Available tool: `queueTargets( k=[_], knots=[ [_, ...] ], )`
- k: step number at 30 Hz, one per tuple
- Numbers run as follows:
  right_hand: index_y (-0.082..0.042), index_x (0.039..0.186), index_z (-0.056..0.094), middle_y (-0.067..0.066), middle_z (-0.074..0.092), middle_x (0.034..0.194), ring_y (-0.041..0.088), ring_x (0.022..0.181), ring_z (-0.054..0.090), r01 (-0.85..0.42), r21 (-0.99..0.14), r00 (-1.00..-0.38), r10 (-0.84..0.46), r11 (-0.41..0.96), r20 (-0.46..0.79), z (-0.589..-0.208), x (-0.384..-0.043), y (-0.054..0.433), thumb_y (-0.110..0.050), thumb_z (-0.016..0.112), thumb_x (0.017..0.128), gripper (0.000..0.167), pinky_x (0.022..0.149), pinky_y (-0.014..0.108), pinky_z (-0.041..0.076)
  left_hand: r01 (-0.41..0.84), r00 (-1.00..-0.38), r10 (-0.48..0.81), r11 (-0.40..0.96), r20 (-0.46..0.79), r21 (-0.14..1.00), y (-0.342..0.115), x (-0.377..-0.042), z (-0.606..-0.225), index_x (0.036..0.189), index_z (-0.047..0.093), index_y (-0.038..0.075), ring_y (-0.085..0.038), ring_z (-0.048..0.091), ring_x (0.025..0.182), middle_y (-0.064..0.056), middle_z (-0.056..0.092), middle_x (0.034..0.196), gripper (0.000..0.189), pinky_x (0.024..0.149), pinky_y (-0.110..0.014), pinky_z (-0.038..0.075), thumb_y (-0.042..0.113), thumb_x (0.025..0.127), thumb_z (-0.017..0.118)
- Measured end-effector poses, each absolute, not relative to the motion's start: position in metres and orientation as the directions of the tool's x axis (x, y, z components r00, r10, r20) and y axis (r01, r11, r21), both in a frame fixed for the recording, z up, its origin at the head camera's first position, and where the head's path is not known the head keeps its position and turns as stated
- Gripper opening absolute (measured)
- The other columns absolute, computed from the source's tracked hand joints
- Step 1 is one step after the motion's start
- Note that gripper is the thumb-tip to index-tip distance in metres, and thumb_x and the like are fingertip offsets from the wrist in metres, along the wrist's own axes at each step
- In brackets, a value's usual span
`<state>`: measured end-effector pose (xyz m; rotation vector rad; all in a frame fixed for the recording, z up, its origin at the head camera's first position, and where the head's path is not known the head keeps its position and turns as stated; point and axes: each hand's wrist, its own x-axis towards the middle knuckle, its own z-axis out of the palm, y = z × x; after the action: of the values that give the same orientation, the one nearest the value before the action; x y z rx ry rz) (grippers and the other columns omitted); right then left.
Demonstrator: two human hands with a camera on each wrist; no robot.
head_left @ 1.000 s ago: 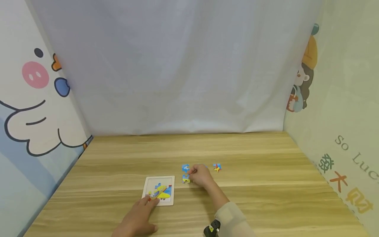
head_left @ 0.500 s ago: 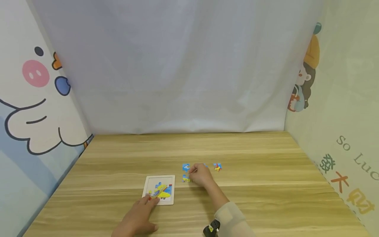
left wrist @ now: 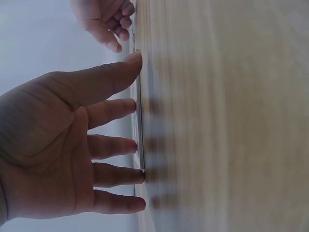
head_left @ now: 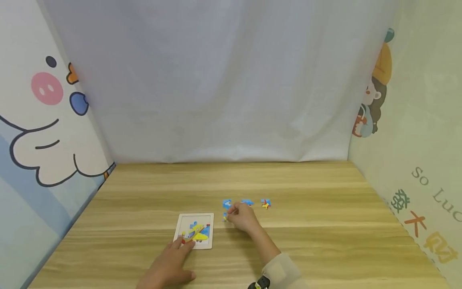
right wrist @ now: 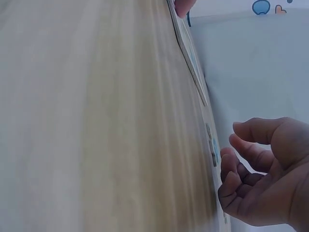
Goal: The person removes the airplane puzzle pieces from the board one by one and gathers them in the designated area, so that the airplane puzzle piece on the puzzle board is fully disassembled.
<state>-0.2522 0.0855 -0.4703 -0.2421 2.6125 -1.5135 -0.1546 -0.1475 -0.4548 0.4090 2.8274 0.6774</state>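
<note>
My left hand [head_left: 167, 263] lies at the lower left of a white-framed puzzle tray [head_left: 211, 230], its fingers straight and fingertips on the rim and picture. Joined pieces in the tray form part of a yellow airplane [head_left: 200, 237]. In the left wrist view the fingers [left wrist: 113, 146] spread along the tray's edge. My right hand [head_left: 242, 218] hovers over the loose pieces, covering most of a blue-and-yellow jigsaw piece [head_left: 224, 217]. The right wrist view shows its thumb and forefinger apart with nothing between them, the other fingers [right wrist: 231, 186] loosely curled.
Behind the right hand lie a blue-and-white jigsaw piece [head_left: 226, 203], a blue one [head_left: 247, 202] and a blue one with a red and yellow shape [head_left: 266, 203]. A black device [head_left: 260, 283] sits at the right wrist. A grey curtain [head_left: 231, 100] hangs behind the table.
The right hand has shifted slightly left and nearer, covering more of the blue-and-yellow piece and uncovering the middle blue piece. The left hand stays on the tray. The head view has shifted slightly.
</note>
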Motion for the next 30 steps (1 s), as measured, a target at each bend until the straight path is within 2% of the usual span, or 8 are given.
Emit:
queueTargets(
  k=[7, 14, 21, 30],
  knots=[
    [0.000, 0.090, 0.062, 0.004, 0.057, 0.081, 0.018, 0.074, 0.053, -0.115, -0.861, -0.976, -0.216, 0.495, 0.007, -0.469, -0.252, 0.074, -0.006, 0.065, 0.083, 0.010, 0.061, 0.030, 0.048, 0.202, -0.950, 0.285, 0.875, -0.130, 0.441, -0.144, -0.152, -0.452, 0.127, 0.056, 0.007, -0.054, 0.032, 0.121, -0.028, 0.035, 0.139, 0.071, 0.088, -0.068, 0.033, 0.033, 0.066, 0.081],
    [-0.002, 0.088, 0.062, 0.002, 0.055, 0.079, 0.016, 0.072, 0.051, -0.147, -0.856, -0.970, -0.240, 0.496, 0.027, -0.467, -0.251, 0.058, -0.006, 0.065, 0.083, 0.007, 0.059, 0.028, 0.046, 0.239, -0.946, 0.310, 0.862, -0.092, 0.447, -0.140, -0.151, -0.449, 0.123, 0.058, 0.003, -0.055, 0.035, 0.119, -0.029, 0.039, 0.135, 0.068, 0.089, -0.067, 0.033, 0.031, 0.066, 0.081],
    [-0.005, 0.090, 0.062, 0.002, 0.055, 0.077, 0.014, 0.067, 0.051, -0.142, -0.893, -0.956, -0.292, 0.427, 0.012, -0.461, -0.251, 0.041, -0.008, 0.065, 0.084, 0.007, 0.055, 0.024, 0.045, 0.289, -0.936, 0.348, 0.842, -0.048, 0.456, -0.135, -0.151, -0.449, 0.120, 0.059, 0.001, -0.050, 0.039, 0.119, -0.027, 0.043, 0.132, 0.064, 0.088, -0.063, 0.037, 0.028, 0.066, 0.080],
    [-0.003, 0.091, 0.063, -0.001, 0.056, 0.079, 0.013, 0.074, 0.052, -0.167, -0.890, -0.938, -0.348, 0.424, 0.010, -0.465, -0.253, 0.021, -0.004, 0.066, 0.082, 0.010, 0.062, 0.025, 0.046, 0.300, -0.922, 0.379, 0.831, -0.082, 0.468, -0.133, -0.152, -0.450, 0.122, 0.056, 0.000, -0.049, 0.038, 0.120, -0.028, 0.042, 0.132, 0.068, 0.088, -0.064, 0.037, 0.029, 0.067, 0.081]
  ],
)
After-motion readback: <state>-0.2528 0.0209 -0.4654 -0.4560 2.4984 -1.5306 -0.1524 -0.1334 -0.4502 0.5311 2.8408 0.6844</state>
